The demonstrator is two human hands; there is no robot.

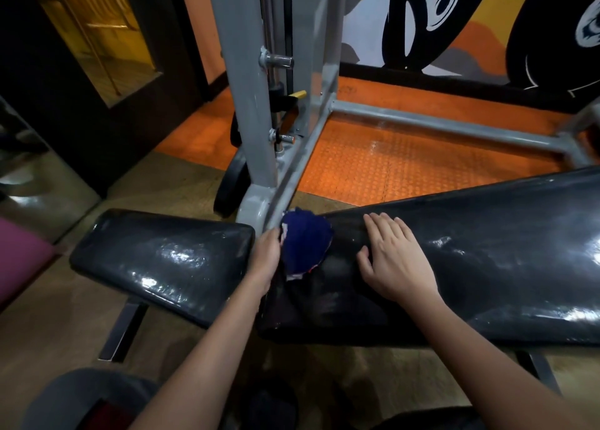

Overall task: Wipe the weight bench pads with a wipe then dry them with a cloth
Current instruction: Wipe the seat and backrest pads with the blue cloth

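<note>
The left hand (267, 258) is gripping a dark-blue crumpled cloth (305, 244) w/ curled fingers at its left edge, pressing it on the long glossy black vinyl back pad (487, 267) near the gap to the short black seat pad (162, 257). The right hand (394, 257) is lying flat on the pad, fingers released. The cloth is probably soft, light and bunches easily, so a gathered fistful should be the best hold; the vinyl is looking slick, poss. still damp.

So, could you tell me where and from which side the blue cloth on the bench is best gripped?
My judgement: grip the bunched left edge of the blue cloth, coming from the left, where the left hand already holds it. The rest spreads flat on the long pad, and the right hand lies flat beside it.
</note>
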